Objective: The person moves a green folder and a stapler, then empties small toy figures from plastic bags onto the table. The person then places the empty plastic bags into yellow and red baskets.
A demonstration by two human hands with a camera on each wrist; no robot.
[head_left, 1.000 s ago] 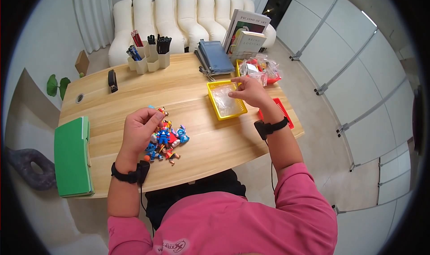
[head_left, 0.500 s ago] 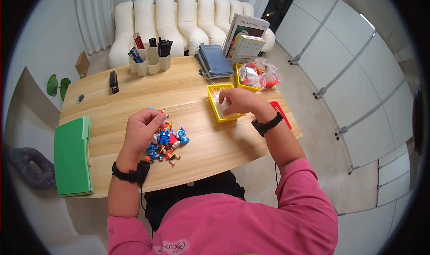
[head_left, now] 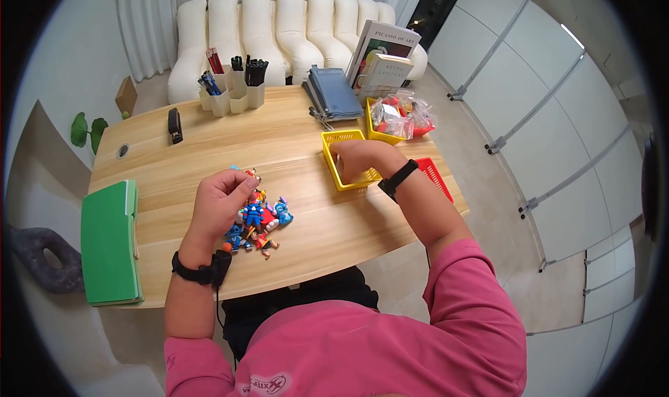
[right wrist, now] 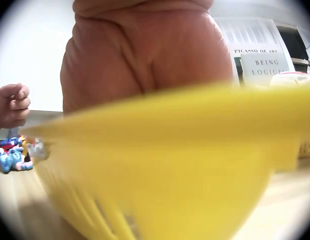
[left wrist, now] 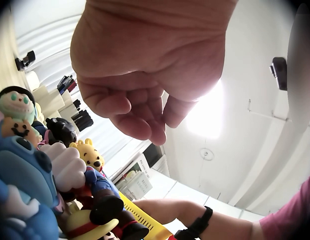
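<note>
My left hand (head_left: pixel 221 200) hovers over a pile of small toy figures (head_left: pixel 254 216) on the wooden table. In the left wrist view its fingers (left wrist: pixel 130 125) hang loosely curled with nothing between them, above a blue figure (left wrist: pixel 22 167) and a yellow bear figure (left wrist: pixel 90 154). My right hand (head_left: pixel 359 157) reaches down into a yellow basket (head_left: pixel 330 161), where clear bags lay earlier. The basket's wall (right wrist: pixel 170 165) hides the fingers in the right wrist view, so whether they grip anything cannot be seen.
Behind the right hand stands another yellow basket (head_left: pixel 381 133) with bagged items, and a red basket (head_left: pixel 435 177) is to its right. Blue folders (head_left: pixel 334 94), books (head_left: pixel 382 55), pen holders (head_left: pixel 239 96) and a stapler (head_left: pixel 175 126) line the back. A green folder (head_left: pixel 109 243) lies left.
My right hand has moved left and down into the yellow basket, its fingers now out of sight. The left hand has stayed above the figures.
</note>
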